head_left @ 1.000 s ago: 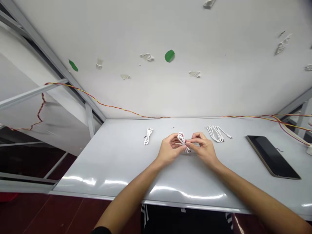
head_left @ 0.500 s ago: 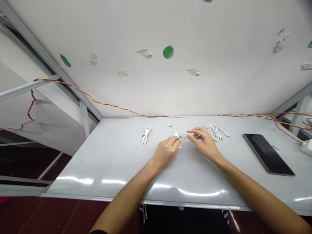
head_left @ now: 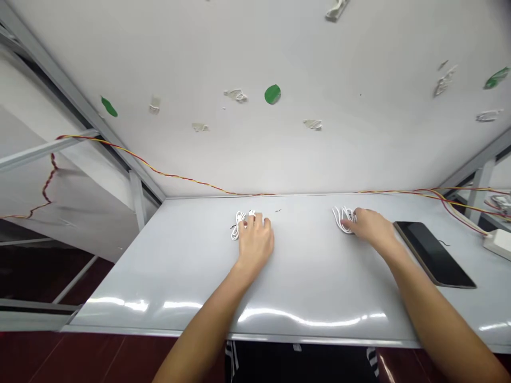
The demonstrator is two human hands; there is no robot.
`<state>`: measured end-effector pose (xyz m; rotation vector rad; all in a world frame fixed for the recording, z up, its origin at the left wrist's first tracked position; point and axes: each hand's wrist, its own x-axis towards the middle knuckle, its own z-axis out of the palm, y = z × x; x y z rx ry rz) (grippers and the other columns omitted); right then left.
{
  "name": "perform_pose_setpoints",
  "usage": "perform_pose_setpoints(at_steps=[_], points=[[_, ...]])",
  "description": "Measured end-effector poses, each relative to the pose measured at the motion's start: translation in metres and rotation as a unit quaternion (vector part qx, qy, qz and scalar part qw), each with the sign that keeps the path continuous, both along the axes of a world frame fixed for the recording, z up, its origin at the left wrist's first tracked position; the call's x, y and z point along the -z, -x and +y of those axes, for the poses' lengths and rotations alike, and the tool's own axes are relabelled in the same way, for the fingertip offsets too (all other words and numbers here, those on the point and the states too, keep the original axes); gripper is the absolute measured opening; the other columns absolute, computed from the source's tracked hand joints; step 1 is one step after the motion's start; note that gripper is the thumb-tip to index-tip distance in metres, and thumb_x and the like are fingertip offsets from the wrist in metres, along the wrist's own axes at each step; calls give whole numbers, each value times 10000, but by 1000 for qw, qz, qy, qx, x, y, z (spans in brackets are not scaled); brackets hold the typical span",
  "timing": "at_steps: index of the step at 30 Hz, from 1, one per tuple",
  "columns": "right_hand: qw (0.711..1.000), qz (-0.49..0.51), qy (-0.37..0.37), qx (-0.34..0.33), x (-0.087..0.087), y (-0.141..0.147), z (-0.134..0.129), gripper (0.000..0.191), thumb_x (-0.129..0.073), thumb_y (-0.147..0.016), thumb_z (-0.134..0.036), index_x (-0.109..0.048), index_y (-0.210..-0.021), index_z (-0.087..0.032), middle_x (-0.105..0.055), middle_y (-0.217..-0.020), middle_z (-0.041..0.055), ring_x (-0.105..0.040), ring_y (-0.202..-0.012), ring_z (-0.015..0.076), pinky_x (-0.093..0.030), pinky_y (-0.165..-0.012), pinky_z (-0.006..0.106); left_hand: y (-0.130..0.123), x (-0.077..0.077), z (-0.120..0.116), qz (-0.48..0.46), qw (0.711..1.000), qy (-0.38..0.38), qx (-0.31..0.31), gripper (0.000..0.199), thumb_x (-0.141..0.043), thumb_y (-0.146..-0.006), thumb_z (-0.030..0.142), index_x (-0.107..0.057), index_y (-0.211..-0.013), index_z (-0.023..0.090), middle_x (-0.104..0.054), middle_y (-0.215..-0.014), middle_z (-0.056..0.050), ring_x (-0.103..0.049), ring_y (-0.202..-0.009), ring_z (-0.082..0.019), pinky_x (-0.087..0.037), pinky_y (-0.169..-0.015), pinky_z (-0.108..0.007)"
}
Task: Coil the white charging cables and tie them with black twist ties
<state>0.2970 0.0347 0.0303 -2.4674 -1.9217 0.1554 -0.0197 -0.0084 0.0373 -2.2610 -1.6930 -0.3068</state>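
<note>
Across the far half of the white tabletop [head_left: 303, 266], two bundled white cables lie well apart, each under a hand. Left hand [head_left: 255, 247] sits palm down, fingertips on the left cable coil [head_left: 238, 226], with a small white loop [head_left: 252, 213] showing at the fingers. Right hand [head_left: 371, 226] reaches over the right cable coil [head_left: 343, 219], fingers lying on it. Grip on both: fingers close together and down, not spread; whether either pinches cannot be told from this view. Light, flat finger pressure seems the better handling, as such loops likely slip apart easily. Black tablet [head_left: 433, 254] lies just right of the right hand; red-yellow twisted wire [head_left: 207, 185] runs beyond the far edge.
</note>
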Motion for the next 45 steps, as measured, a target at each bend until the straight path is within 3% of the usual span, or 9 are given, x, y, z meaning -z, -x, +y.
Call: perform_pose_setpoints(at_steps=[7,11,17,26,30,34,38,41,45], points=[[987,102,-9,-122,-4,38,-16,270,-632,-817,-461,-630,-899,-204,-682,-807,70,-636,-707,245,-411,-543,327,-16,9,-5,-81,983,53,158,260,-459,-962,276,-632,-1128,177,-623,-1177,-130,-554,-1054,-278,-411,-877,-436],[923,258,-22,-285,-6,62,-28,280,-526,-916,-436,-641,-773,-225,-665,-702,30,-616,-607,195,-457,-565,325,-20,17,-6,-93,959,114,240,262,-461,-969,218,-607,-1186,212,-635,-1180,-90,-575,-1019,-243,-432,-827,-373],[868,302,-31,-393,-7,53,-25,266,-443,-855,-111,-675,-910,-229,-670,-903,41,-616,-706,174,-503,-655,325,-19,17,-9,-92,949,147,264,361,-435,-925,75,-612,-1190,244,-629,-1192,-69,-569,-1038,-251,-416,-825,-374],[821,340,128,-441,-19,43,-23,396,-556,-799,-159,-645,-1171,-260,-586,-1177,68,-568,-1003,218,-480,-896,388,-16,10,-8,-119,968,133,174,325,-551,-801,168,-640,-1112,195,-610,-1086,-97,-575,-950,-250,-450,-796,-393],[811,372,121,-434,-21,46,-25,385,-509,-844,-162,-630,-1195,-264,-613,-1135,61,-567,-951,197,-478,-885,367,-18,9,-9,-162,958,73,227,263,-512,-852,173,-650,-1075,192,-611,-1003,-83,-575,-847,-196,-445,-756,-342],[812,358,133,-442,-16,46,-24,339,-540,-810,-137,-655,-1110,-245,-603,-1145,58,-559,-983,199,-471,-878,353,-26,14,-12,-137,952,61,267,232,-497,-944,347,-664,-1030,211,-614,-930,-65,-564,-823,-194,-430,-722,-329],[843,321,115,-417,-7,51,-23,186,-577,-797,-160,-668,-946,-221,-586,-1055,59,-559,-921,204,-469,-811,346,-30,26,-14,-119,962,101,223,299,-561,-919,457,-682,-1034,209,-609,-970,-71,-571,-842,-201,-436,-728,-329],[839,323,101,-427,-2,57,-25,117,-570,-819,-175,-646,-898,-215,-596,-991,49,-558,-875,196,-466,-786,338,-31,31,-14,-141,964,116,191,288,-580,-912,455,-694,-1029,218,-602,-988,-64,-574,-845,-192,-442,-731,-322],[830,341,81,-433,1,62,-26,89,-545,-860,-204,-629,-889,-214,-598,-1004,50,-568,-855,186,-468,-770,330,-32,31,-15,-143,961,107,209,282,-538,-941,387,-655,-1158,250,-599,-1017,-54,-573,-848,-180,-446,-752,-322]])
